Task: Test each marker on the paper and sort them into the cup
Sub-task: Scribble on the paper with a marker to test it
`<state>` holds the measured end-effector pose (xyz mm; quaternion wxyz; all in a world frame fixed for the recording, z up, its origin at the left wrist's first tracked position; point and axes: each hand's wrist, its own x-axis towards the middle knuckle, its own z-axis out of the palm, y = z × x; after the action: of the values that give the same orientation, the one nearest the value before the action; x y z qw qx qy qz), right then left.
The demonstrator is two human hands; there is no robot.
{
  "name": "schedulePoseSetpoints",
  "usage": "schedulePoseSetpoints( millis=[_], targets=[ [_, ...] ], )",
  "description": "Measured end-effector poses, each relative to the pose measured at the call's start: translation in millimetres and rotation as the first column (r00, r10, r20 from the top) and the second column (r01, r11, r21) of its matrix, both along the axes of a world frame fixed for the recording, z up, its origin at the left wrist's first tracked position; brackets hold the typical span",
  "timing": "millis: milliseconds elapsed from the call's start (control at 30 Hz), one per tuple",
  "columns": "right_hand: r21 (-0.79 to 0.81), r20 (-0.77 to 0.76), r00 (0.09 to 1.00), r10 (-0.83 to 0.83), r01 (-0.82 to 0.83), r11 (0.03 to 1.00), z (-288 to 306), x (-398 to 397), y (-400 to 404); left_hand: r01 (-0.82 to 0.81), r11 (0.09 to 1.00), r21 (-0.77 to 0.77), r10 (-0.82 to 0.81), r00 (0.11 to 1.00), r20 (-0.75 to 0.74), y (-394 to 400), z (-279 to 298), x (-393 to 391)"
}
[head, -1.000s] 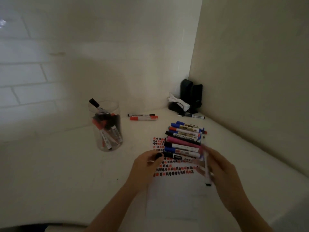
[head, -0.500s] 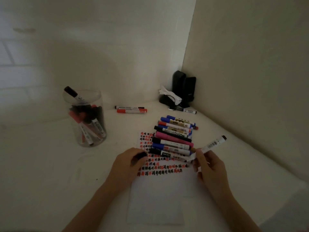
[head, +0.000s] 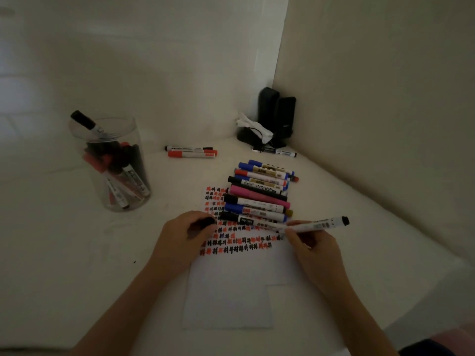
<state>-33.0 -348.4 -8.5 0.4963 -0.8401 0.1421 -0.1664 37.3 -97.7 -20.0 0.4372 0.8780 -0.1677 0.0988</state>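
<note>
A white sheet of paper [head: 231, 291] lies on the table, its upper part covered with rows of red and black test marks. My right hand [head: 312, 249] pinches a white marker [head: 316, 226] with a black end, its tip down on the paper at the right end of a row. My left hand [head: 183, 238] rests on the paper's left edge and holds a black cap [head: 204, 222]. Several markers [head: 259, 192] lie in a stack on the paper's far end. A clear cup [head: 113, 163] at the left holds several markers.
Two markers, one black [head: 189, 148] and one red [head: 192, 154], lie side by side behind the paper. In the back corner stand black speakers [head: 276, 114] with a crumpled white tissue [head: 253, 127] and another marker [head: 280, 152]. Walls close the back and right.
My right hand has lowered the marker from a raised, tilted pose so that its tip touches the paper. My left hand stays on the paper with the cap.
</note>
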Motion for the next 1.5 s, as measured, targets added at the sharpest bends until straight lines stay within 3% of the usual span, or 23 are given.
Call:
schedulePoseSetpoints(
  millis=[533, 900, 1067, 1233, 1500],
  targets=[
    [-0.034, 0.016, 0.992, 0.128, -0.127, 0.991, 0.8, -2.8, 6.7, -0.023, 0.999, 0.049, 0.024, 0.999, -0.025, 0.4, 1.3, -0.3],
    [-0.130, 0.019, 0.991, 0.136, -0.132, 0.983, -1.3, -1.8, 7.8, -0.016, 1.000, 0.024, 0.016, 1.000, -0.024, -0.1, 2.2, -1.5],
    [-0.063, 0.025, 0.991, 0.132, -0.130, 0.989, 1.1, -3.4, 6.9, -0.019, 1.000, 0.025, 0.019, 1.000, -0.012, -0.3, 2.0, -0.6],
    [-0.133, 0.024, 0.991, 0.135, -0.130, 0.982, 0.3, -2.9, 9.6, -0.015, 1.000, 0.026, 0.015, 1.000, -0.015, -0.2, 1.6, -0.6],
    [-0.088, 0.033, 0.991, 0.133, -0.129, 0.988, 1.9, -3.4, 9.7, -0.020, 0.999, 0.040, 0.021, 0.999, -0.037, -0.3, 2.3, -0.8]
  ],
)
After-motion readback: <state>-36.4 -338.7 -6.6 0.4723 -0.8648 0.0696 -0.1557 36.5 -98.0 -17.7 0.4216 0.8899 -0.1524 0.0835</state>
